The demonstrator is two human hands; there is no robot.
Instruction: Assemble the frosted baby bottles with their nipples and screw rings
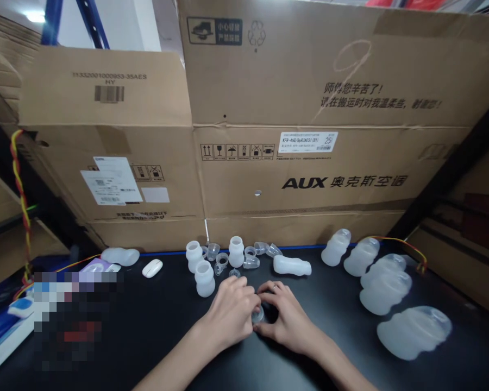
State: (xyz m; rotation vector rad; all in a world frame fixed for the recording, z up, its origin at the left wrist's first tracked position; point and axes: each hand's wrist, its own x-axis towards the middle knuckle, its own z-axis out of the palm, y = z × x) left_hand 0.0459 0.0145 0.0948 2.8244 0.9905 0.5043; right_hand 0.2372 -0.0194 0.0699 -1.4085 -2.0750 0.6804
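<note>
Both hands work at the near middle of the matte black tabletop (155,331), on a round clear plastic piece (258,314), mostly covered by fingers. Right hand (283,315): thumb and forefinger around its near and far sides, gripping. Left hand (236,309): closed, fingers curled onto its left side; exact finger contact hidden. Can't tell what, if anything, sits under the piece.

Just far-left of the hands: three milky-white waisted plastic bottles, uncapped, upright. One far left (194,256), one nearer (205,279), one to the right (236,252). Small clear plastic caps lie around them: one beside the far-left bottle (213,250), one a bit nearer (221,263), one just right of the right bottle (251,262), two more farther right (261,247) (274,250).

Beyond the right hand, a milky translucent bottle (292,266) lies on its side. Similar one, far left, also lying down (120,256); white oval computer mouse (152,268) just to its right, slightly nearer.

Right side: five translucent bottles with clear domed tops, in a line from far to near. Farthest (335,248), nearest (413,334), well apart from the hands.

Far edge: brown printed cardboard wall (244,179) with AUX lettering. Red-and-yellow twisted wire (19,184) hangs at left. Near-left area pixelated, contents unreadable.
</note>
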